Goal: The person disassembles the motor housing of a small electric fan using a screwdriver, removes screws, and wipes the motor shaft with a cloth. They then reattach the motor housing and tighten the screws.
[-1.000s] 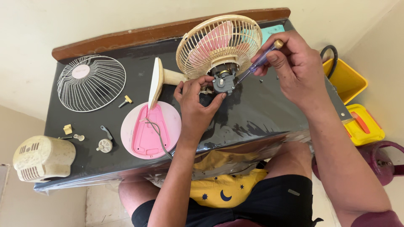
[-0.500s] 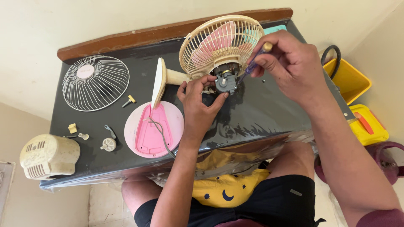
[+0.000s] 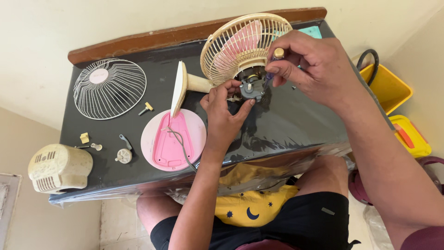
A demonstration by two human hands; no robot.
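Observation:
A small cream table fan lies face down on the black table (image 3: 296,125), its cream grille (image 3: 240,44) with pink blades inside pointing away from me. Its bare grey motor (image 3: 252,88) faces me. My left hand (image 3: 224,109) cups the motor from below, fingers touching it. My right hand (image 3: 312,67) grips a purple-handled screwdriver (image 3: 273,69) held nearly upright, tip down at the motor's right side. The fan's cream neck (image 3: 199,83) runs left to a tilted cream stand plate (image 3: 178,88).
A round pink base cover (image 3: 173,139) with a loose wire lies by my left forearm. A wire front grille (image 3: 109,88) lies far left. A cream motor housing (image 3: 59,167), a knob (image 3: 124,156) and small loose parts sit at the left edge. Yellow bins (image 3: 388,88) stand on the right.
My right hand has swung the screwdriver from a slant to nearly upright and moved closer over the motor. My left hand stays on the motor. The view has shifted slightly.

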